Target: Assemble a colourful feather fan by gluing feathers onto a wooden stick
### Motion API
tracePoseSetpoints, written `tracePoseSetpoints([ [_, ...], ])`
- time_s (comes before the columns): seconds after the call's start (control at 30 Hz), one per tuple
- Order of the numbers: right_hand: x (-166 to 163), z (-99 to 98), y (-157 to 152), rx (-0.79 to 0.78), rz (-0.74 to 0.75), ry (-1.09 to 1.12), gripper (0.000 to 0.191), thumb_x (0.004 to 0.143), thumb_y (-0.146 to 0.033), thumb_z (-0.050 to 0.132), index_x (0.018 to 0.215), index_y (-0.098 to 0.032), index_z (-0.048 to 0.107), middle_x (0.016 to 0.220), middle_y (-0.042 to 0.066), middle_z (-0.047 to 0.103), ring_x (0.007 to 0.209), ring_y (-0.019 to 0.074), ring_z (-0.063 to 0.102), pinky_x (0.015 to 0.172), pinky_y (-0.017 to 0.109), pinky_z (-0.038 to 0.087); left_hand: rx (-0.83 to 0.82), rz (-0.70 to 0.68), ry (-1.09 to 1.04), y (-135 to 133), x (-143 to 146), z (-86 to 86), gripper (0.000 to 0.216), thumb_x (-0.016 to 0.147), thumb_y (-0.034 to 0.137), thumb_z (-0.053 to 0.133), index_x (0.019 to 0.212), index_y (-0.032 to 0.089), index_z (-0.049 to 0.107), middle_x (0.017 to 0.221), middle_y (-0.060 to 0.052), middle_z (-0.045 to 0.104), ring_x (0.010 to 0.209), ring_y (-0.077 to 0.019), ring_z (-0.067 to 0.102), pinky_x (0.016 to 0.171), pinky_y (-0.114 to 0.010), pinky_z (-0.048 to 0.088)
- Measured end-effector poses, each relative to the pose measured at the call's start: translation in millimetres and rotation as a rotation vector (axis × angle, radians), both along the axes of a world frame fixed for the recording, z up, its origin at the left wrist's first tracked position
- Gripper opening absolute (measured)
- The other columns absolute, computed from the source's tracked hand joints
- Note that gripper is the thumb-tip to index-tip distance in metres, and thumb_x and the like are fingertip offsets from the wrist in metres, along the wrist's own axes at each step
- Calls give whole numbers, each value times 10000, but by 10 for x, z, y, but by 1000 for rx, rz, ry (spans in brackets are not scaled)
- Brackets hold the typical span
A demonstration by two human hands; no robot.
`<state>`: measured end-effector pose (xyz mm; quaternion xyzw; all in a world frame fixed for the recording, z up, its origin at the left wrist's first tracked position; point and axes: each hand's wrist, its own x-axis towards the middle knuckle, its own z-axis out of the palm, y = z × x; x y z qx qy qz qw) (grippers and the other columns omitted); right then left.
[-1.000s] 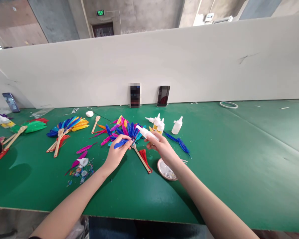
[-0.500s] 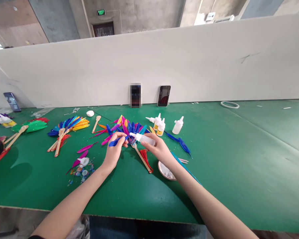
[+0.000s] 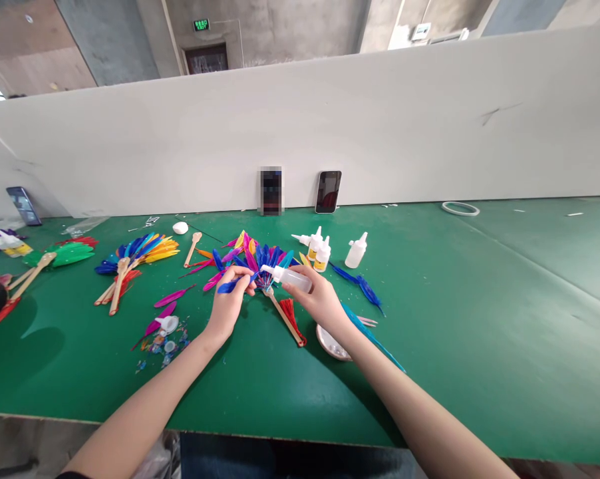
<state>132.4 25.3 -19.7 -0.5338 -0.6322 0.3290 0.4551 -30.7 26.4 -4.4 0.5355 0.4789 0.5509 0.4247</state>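
Observation:
Between the fingers of my left hand [image 3: 229, 299] is a blue feather [image 3: 227, 287], its quill end pointing right. My right hand [image 3: 316, 293] grips a white glue bottle [image 3: 296, 279] tilted on its side, with the nozzle close to the quill; whether they touch I cannot tell. Just beyond both hands lies a feather fan [image 3: 266, 259] in blue, pink and yellow. Its wooden handle [image 3: 286, 319] points toward me, with a red tassel [image 3: 291, 314] beside it. Loose pink feathers [image 3: 174, 295] lie to the left.
Several glue bottles [image 3: 322, 255] stand behind my right hand. A small bowl [image 3: 332, 343] sits partly under my right forearm. Sequins [image 3: 166, 344] are scattered at left, near a finished-looking feather fan [image 3: 139, 256]. Two phones, one a black phone [image 3: 328, 191], lean on the white partition [image 3: 404, 133].
Almost nothing differs. Both hands keep the blue feather and the glue bottle in nearly the same place, and the view has shifted very slightly.

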Motion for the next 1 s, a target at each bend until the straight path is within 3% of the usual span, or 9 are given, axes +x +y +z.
tracePoseSetpoints([
  [0.33,4,15,-2,-10,-51,-24,287,674,-343,545,908,-178,561,786,53,627,648,168,550,584,276,411,10,17,4,9,-4,1,56,717,219,497,698,177,529,556,42,527,527,-82,499,560,-216,407],
  [1.0,57,15,21,-63,-102,30,360,655,-418,547,925,-180,553,803,63,633,629,173,567,533,268,405,22,16,-29,3,-16,15,57,699,238,511,707,184,531,569,41,532,536,-88,514,571,-227,423],
])
